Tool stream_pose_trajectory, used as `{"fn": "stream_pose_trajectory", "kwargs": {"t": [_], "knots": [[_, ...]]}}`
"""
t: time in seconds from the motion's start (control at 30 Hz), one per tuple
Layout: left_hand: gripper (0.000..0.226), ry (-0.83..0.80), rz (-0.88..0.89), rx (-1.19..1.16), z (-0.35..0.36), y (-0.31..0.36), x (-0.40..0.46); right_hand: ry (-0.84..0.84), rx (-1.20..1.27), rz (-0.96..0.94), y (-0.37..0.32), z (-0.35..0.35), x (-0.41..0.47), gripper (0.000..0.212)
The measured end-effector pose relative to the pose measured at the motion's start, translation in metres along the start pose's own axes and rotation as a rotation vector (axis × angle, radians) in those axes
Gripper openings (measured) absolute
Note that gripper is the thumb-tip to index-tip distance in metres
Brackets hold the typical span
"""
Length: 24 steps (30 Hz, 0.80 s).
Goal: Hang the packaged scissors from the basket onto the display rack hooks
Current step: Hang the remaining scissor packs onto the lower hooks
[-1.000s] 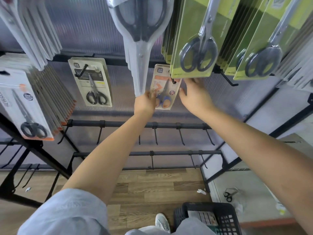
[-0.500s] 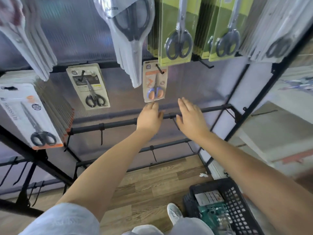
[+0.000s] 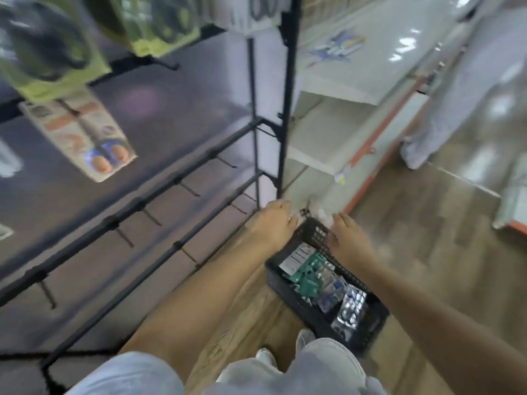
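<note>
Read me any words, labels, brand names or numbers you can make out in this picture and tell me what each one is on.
None can be read; the frame is motion-blurred.
Orange and white scissors card hanging on the rack: print blurred.
Yellow-green scissors cards above it: no legible text.
White card in the black plastic basket: dark lines, too small to read.
Green packs in the basket: markings blurred.
White shelf sign at upper right: coloured streaks only.

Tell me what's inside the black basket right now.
The black basket holds a loose pile of packaged scissors: a green card, a white card and shiny blister packs show. Blur hides the count, and anything beneath the top layer is covered. Both hands, left hand and right hand, are empty.
</note>
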<state>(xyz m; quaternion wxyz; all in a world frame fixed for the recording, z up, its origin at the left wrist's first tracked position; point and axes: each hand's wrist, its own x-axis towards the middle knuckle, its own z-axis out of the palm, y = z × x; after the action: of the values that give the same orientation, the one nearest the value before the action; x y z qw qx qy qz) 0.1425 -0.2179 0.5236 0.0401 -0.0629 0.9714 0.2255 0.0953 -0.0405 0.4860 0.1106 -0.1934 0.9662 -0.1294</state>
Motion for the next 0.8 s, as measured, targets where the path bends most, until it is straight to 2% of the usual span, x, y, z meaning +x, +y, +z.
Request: {"fn": "stream_pose_trajectory", "kwargs": {"t": [0.2,0.4,0.63,0.73,0.8], "knots": [[0.029,-0.171,0.199,0.006,0.057,0.062,0.047,0.030,0.062,0.334,0.085,-0.011,-0.031,0.050],[0.036,-0.325,0.303,0.056,0.117,0.099,0.077,0.073,0.117,0.467,0.144,0.008,-0.044,0.049],[0.041,-0.477,0.257,0.176,0.223,0.052,0.102,-0.060,0.181,0.582,0.182,0.092,-0.031,0.054],[0.038,-0.550,0.285,0.223,0.280,0.021,0.110,-0.041,0.214,0.642,0.197,0.154,-0.018,0.050],[0.040,-0.598,0.310,0.255,0.324,-0.003,0.118,-0.096,0.242,0.676,0.209,0.208,-0.011,0.052]]}}
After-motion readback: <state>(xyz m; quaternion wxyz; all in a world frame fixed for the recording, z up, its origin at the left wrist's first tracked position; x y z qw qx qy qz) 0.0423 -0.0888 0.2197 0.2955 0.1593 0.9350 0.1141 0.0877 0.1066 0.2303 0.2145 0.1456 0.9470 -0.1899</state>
